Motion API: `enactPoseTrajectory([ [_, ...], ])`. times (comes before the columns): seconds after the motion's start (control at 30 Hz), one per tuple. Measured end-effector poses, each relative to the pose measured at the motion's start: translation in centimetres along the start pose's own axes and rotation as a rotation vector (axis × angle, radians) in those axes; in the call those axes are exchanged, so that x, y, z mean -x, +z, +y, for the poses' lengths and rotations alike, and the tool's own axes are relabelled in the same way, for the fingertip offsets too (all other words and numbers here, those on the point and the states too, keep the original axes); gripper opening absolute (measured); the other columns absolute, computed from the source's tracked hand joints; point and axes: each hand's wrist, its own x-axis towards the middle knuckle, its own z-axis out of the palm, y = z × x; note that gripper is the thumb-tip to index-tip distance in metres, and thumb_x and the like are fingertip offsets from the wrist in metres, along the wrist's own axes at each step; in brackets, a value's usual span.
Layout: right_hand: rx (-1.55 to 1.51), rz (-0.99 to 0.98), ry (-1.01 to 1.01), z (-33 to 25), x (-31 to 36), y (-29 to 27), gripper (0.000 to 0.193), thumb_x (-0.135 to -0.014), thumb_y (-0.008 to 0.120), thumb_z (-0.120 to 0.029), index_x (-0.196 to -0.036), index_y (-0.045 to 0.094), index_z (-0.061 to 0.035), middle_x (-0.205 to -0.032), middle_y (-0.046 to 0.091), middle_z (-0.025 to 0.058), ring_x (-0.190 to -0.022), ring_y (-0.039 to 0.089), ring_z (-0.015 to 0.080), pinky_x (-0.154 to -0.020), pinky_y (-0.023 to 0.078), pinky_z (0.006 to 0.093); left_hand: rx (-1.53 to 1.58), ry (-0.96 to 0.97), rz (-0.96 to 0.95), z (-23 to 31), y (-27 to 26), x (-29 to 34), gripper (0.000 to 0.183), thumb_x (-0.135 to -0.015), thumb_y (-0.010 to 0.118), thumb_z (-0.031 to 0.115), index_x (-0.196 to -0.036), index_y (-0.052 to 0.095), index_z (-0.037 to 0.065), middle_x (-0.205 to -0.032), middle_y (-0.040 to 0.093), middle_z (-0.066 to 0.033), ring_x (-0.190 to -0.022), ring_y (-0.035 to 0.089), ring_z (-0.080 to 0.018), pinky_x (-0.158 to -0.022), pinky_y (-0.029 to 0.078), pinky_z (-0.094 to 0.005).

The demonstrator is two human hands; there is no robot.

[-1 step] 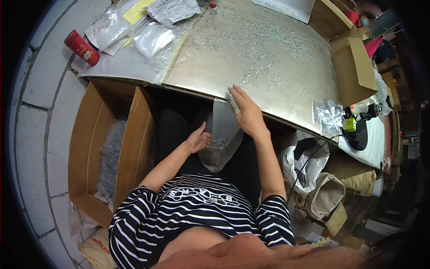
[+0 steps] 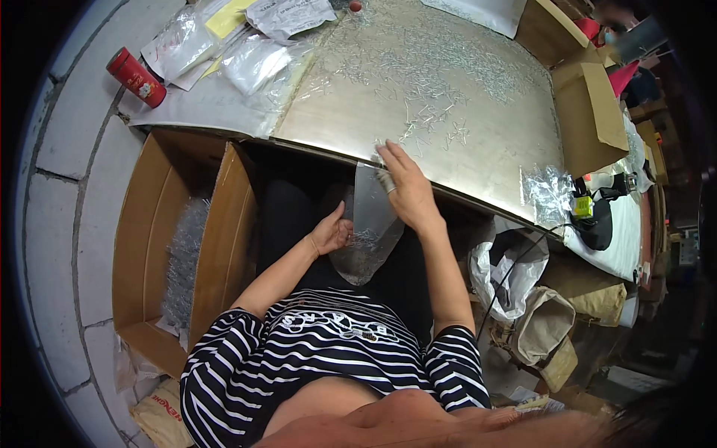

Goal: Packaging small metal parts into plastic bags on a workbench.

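A clear plastic bag [image 2: 366, 257] hangs open below the table's front edge, over my lap, with small shiny pieces in its lower part. My left hand [image 2: 331, 234] has its fingers curled at the bag's left side, thumb pointing up. At the table edge, just above the bag's mouth, my right hand [image 2: 407, 193] lies with its fingers stretched out together; something pale wraps one finger. Thin, bent, shiny pieces [image 2: 437, 119] are strewn over the metal tabletop [image 2: 328, 123], a few of them close to my right fingertips.
On my left stands a cardboard box [image 2: 213, 224] holding many filled clear bags [image 2: 185, 261]. A red can [image 2: 137, 78] and plastic bags [image 2: 258, 63] with papers lie at the table's far left. An open carton [image 2: 594, 112], a clear packet [image 2: 547, 196] and a white sack [image 2: 508, 272] are at right.
My right hand has shifted very slightly to the left and away from me along the table edge. My left hand and the bag are nearly unmoved.
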Motion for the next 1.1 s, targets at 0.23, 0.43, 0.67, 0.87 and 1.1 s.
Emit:
enactPoseTrajectory([
  [0.23, 0.143, 0.016, -0.018, -2.4, 3.6, 0.2, 0.045, -0.08, 0.055, 0.004, -0.125, 0.058, -0.004, -0.132, 0.056, 0.0161, -0.125, 0.05, 0.0353, -0.104, 0.041, 0.0405, 0.056, -0.024, -0.099, 0.7, 2.4, 0.0, 0.087, -0.094, 0.028, 0.071, -0.123, 0.058, -0.006, -0.1, 0.071, -0.0107, -0.073, 0.066, -0.0111, -0.074, 0.053, -0.0251],
  [0.43, -0.043, 0.067, 0.129, -3.1, 7.5, -0.8, 0.035, -0.084, 0.053, 0.008, -0.117, 0.062, -0.0015, -0.117, 0.064, 0.0173, -0.108, 0.062, 0.034, -0.093, 0.049, 0.0362, -0.075, 0.02, -0.051, -0.8, 4.5, 0.8, 0.078, -0.095, 0.034, 0.065, -0.122, 0.06, -0.003, -0.114, 0.067, -0.0126, -0.101, 0.066, -0.0253, -0.082, 0.055, -0.0304],
  [0.67, -0.216, 0.023, 0.115, -1.3, 10.0, 3.6, 0.037, -0.084, 0.053, 0.008, -0.12, 0.059, 0.0008, -0.116, 0.062, 0.0216, -0.108, 0.061, 0.0356, -0.093, 0.048, 0.0355, -0.661, 0.204, 0.19, -2.3, 8.5, 1.6, 0.047, -0.082, 0.076, 0.015, -0.121, 0.057, 0.0, -0.106, 0.068, -0.0106, -0.095, 0.067, -0.0194, -0.081, 0.057, -0.032],
  [0.87, -0.236, -0.354, 0.287, -1.5, 9.7, 4.0, 0.037, -0.082, 0.053, 0.001, -0.118, 0.059, 0.0002, -0.115, 0.062, 0.022, -0.109, 0.058, 0.04, -0.092, 0.048, 0.0415, -0.714, 0.138, 0.283, -2.8, 9.0, 1.6, 0.048, -0.07, 0.08, 0.0, -0.113, 0.059, 0.0, -0.096, 0.067, -0.0078, -0.082, 0.068, -0.0172, -0.073, 0.058, -0.0315],
  [1.1, -0.212, -0.452, 0.308, -1.0, 8.9, 4.9, 0.027, -0.086, 0.059, -0.008, -0.11, 0.066, 0.0001, -0.099, 0.068, 0.0225, -0.093, 0.066, 0.0374, -0.081, 0.052, 0.0398, -0.851, 0.05, 0.357, -3.6, 9.0, 2.3, 0.032, -0.082, 0.074, 0.013, -0.111, 0.063, 0.001, -0.102, 0.067, -0.0087, -0.085, 0.067, -0.0156, -0.07, 0.059, -0.0311],
])
